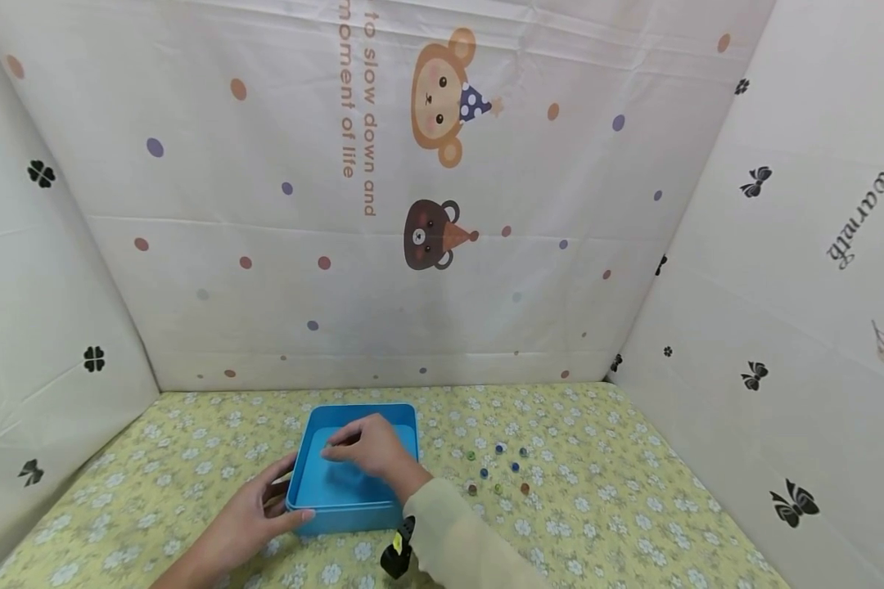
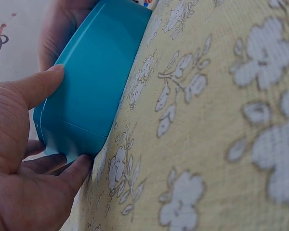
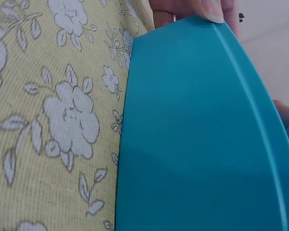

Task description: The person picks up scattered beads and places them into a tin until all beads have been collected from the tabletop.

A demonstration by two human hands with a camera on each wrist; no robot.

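Observation:
A blue square open-topped box (image 1: 354,517) stands on the flowered cloth. My left hand (image 1: 254,509) grips its near left corner, thumb (image 2: 45,84) on the front wall by the rim and fingers along the left side. Reaching over the near right side, my right hand (image 1: 372,448) hangs inside the box above its floor, with thumb and fingertips drawn together. I cannot tell whether something small is between those fingertips. To the right of the box lie several small glass marbles, among them a blue marble (image 1: 484,474), a green marble (image 1: 471,456) and a brown marble (image 1: 525,488).
A yellow cloth with white flowers (image 1: 597,507) covers the table. White printed sheets (image 1: 486,311) hang behind it and at both sides. A black strap with a device (image 1: 398,550) sits at my right wrist, by the front of the box.

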